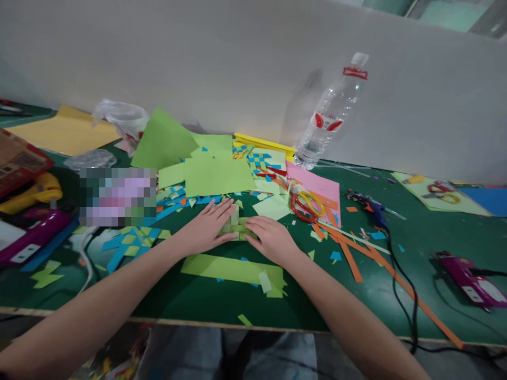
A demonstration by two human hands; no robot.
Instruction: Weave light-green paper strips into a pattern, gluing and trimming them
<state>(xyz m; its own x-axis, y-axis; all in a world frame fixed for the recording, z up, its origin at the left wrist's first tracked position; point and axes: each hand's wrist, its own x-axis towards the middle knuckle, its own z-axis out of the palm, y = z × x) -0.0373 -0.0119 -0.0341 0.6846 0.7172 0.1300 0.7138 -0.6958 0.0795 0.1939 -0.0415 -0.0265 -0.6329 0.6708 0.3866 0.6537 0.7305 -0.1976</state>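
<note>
Green paper strips (235, 224) cross one another on the table in front of me, partly covered by my fingers. My left hand (212, 224) lies flat over their left side, fingers stretched out and the thumb apart. From the right, my right hand (273, 237) has its fingers and thumb bent round the ends of the strips. Nearer to me lies a long green paper strip (229, 268) with a small pale piece (265, 282) on it. Just beyond my hands is a green paper sheet (219, 177).
Scissors (307, 206) and a pink sheet (330, 182) lie right of centre, near a plastic bottle (330, 116). Further right are a blue glue gun (374, 211), its cable, and a purple power strip (471, 279). Blue-green woven paper (132, 240) and a yellow tool (35, 192) are left.
</note>
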